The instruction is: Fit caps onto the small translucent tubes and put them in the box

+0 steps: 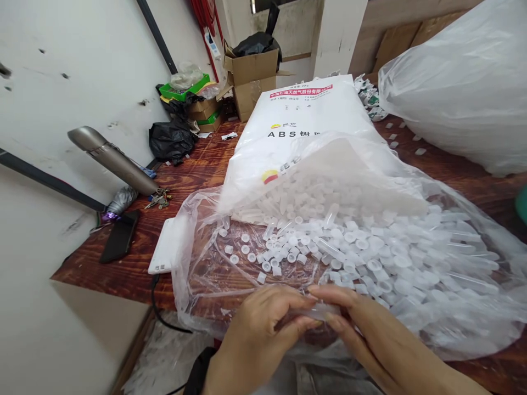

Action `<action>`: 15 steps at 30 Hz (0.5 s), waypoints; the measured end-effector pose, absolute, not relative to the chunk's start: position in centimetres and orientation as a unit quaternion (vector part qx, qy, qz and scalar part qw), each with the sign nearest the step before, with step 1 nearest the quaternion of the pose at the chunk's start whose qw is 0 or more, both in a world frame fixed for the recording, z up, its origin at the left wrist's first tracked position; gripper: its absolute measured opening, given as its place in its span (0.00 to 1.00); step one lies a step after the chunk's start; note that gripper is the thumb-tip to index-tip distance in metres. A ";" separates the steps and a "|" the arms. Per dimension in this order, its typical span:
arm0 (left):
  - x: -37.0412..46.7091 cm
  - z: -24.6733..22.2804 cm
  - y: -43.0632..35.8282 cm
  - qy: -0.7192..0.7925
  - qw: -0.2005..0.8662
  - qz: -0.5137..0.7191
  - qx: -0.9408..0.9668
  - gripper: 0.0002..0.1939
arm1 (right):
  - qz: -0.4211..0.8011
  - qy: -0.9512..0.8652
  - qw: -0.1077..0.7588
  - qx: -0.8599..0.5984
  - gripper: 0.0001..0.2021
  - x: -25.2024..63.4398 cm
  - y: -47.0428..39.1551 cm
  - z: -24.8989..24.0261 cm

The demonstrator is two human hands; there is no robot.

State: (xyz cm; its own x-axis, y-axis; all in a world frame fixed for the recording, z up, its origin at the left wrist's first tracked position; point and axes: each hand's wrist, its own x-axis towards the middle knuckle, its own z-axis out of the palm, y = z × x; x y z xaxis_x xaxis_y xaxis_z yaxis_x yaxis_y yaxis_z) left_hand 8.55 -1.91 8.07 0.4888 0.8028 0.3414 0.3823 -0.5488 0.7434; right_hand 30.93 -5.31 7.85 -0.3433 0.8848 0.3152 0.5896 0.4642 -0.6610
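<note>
A clear plastic tube (315,311) lies level between my two hands, just above the table's front edge. My left hand (261,323) pinches its left end between thumb and forefinger. The thumb and fingers of my right hand (362,323) are closed on its right end, partly hiding it; whether a cap sits there I cannot tell. Just beyond my hands, many small white caps (291,257) and loose tubes (329,249) lie heaped on a spread clear plastic bag (197,280). The pile grows thicker toward the right.
A white printed ABS resin sack (255,129) lies behind the pile. To the left are a white power bank-like box (167,247) with a cable, a phone (119,236), keys (160,197) and a steel flask (113,156). A bulging white bag (457,88) stands at right.
</note>
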 end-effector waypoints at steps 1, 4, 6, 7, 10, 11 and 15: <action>8.5 8.0 -1.9 0.357 0.298 0.350 0.813 0.05 | 0.239 -0.776 0.335 -0.477 0.17 30.9 -5.3 7.8; 8.1 7.9 -2.0 0.363 0.295 0.347 0.813 0.05 | 0.257 -0.768 0.337 -0.480 0.18 30.6 -5.3 7.9; 7.9 8.0 -2.1 0.381 0.292 0.333 0.811 0.07 | 0.247 -0.783 0.342 -0.456 0.19 30.4 -5.4 8.1; 7.8 8.1 -2.2 0.386 0.290 0.317 0.816 0.07 | 0.249 -0.785 0.346 -0.450 0.18 30.2 -5.4 8.3; 7.8 8.5 -2.1 0.372 0.274 0.246 0.852 0.08 | 0.295 -0.772 0.329 -0.457 0.16 29.7 -4.9 8.6; 7.8 8.7 -1.7 0.370 0.265 0.220 0.863 0.10 | 0.301 -0.769 0.318 -0.466 0.16 29.5 -4.5 8.5; 8.1 9.5 2.2 0.480 0.205 0.124 0.844 0.10 | 0.184 -0.796 0.279 -0.506 0.15 29.1 -1.5 7.0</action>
State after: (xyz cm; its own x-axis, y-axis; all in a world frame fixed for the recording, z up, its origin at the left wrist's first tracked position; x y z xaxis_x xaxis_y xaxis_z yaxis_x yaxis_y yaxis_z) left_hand 8.13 2.18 9.54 0.5081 0.8612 0.0118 0.7599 -0.4547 0.4644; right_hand 29.13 -1.53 7.00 -0.3334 0.9070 0.2571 0.7020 0.4209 -0.5745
